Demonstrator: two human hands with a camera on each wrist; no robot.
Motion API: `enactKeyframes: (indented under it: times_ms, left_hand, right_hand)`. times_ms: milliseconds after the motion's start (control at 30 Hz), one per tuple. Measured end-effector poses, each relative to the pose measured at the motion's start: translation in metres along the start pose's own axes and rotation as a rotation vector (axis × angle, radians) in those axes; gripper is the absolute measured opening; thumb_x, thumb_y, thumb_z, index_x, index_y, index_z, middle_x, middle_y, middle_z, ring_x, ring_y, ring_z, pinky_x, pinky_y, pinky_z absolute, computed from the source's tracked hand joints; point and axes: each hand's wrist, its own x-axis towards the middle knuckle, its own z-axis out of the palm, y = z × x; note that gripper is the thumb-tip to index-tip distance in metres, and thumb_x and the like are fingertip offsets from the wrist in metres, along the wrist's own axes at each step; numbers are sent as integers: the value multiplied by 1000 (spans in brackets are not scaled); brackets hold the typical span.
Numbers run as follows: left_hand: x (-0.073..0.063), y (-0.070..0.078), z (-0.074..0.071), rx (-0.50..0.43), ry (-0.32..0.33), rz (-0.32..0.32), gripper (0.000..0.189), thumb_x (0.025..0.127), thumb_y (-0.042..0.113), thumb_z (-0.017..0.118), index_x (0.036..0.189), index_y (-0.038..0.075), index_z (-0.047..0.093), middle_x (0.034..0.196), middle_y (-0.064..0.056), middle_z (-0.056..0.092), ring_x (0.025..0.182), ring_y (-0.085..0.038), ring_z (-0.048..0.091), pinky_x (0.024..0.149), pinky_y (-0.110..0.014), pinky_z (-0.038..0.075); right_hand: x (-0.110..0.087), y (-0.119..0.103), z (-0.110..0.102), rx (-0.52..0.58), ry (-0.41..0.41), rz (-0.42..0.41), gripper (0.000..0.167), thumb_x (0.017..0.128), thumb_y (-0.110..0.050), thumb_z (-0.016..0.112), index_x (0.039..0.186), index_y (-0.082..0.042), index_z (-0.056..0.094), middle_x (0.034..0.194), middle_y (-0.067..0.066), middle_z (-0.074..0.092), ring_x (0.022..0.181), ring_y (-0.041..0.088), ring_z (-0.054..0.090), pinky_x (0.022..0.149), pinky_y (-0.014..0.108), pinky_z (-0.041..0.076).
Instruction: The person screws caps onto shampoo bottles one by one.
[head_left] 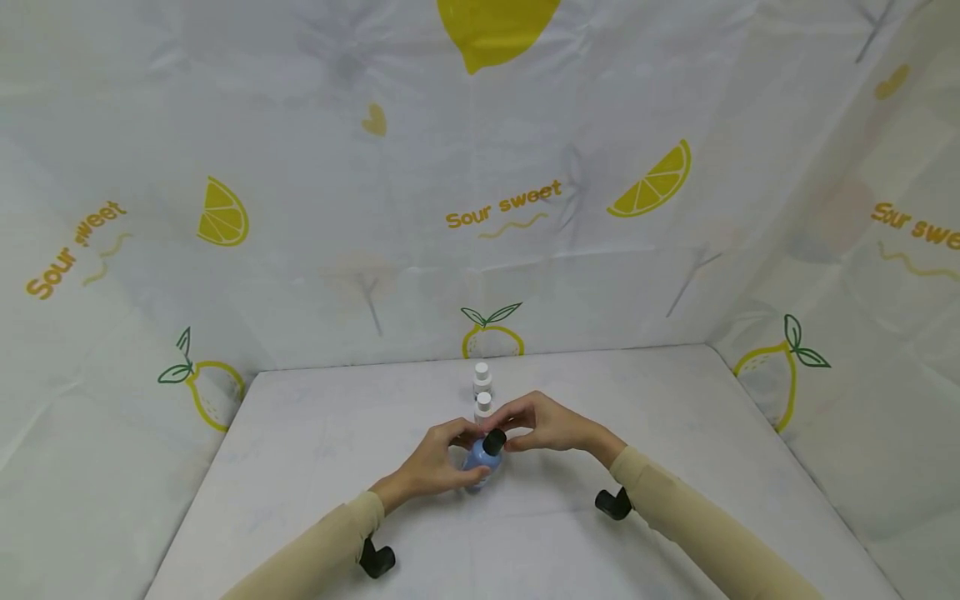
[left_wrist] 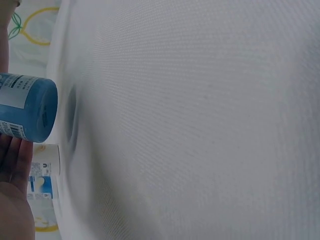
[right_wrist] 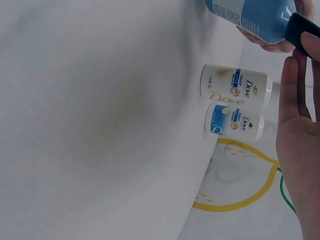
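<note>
A blue bottle with a black cap is held in front of me, tilted. My left hand grips its body, thumb on the near side and fingers around the far side. My right hand pinches the black cap; in the right wrist view the thumb lies on one side of the cap, fingers on the other. The left wrist view shows the bottle's base raised over the table, its shadow below. Behind it stand two white Dove bottles, the nearer one partly hidden by my hands in the head view, the farther one behind it.
The white-covered table reaches back to a hanging sheet printed with lemons. Similar sheeting rises at both sides. A black wrist camera shows under the left sleeve, another black camera under the right.
</note>
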Motion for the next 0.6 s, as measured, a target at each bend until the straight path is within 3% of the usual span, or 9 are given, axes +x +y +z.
enactKeyframes:
  times_ms: [200, 600]
  left_hand:
    - [-1, 1, 0, 3, -3, 5, 47, 86, 11, 90, 127, 3, 69, 118, -11, 78, 102, -8, 73, 92, -27, 67]
    - [-2, 4, -1, 8, -10, -27, 46, 87, 12, 90, 127, 3, 69, 119, -11, 77, 104, -11, 74, 94, -27, 67]
  right_hand:
    - [1, 0, 0, 7, -8, 10, 36, 97, 4, 76, 132, 3, 73, 135, 27, 74, 128, 16, 73, 116, 44, 59]
    - [1, -4, 3, -29, 41, 44, 37, 93, 1, 82, 129, 2, 74, 130, 26, 76, 116, 20, 77, 109, 47, 62]
